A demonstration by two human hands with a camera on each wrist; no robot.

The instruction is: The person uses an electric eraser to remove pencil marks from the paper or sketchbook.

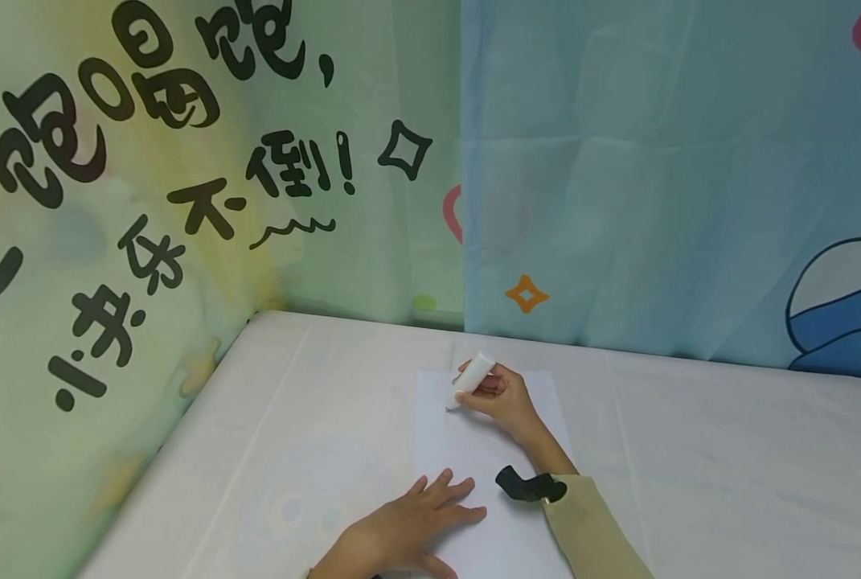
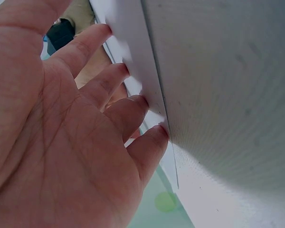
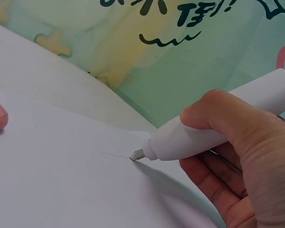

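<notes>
My right hand (image 1: pixel 506 400) grips a thick white pen (image 1: pixel 473 378) with a narrow grey metal tip. A sheet of white paper (image 1: pixel 466 450) lies under it on the white-covered table. In the right wrist view the pen (image 3: pixel 185 137) leans to the right, its tip touching the paper at the end of a short thin line (image 3: pixel 115 155). My left hand (image 1: pixel 408 527) rests on the lower left of the sheet, palm down, fingers spread. The left wrist view shows its fingertips (image 2: pixel 137 102) touching the paper near its edge.
The white tabletop (image 1: pixel 314 426) extends on both sides of the sheet. Behind and to the left hang a green printed cloth (image 1: pixel 372 265) with black characters and a blue cloth (image 1: pixel 640 201). A black band-like piece (image 1: pixel 527 486) sits at the right wrist.
</notes>
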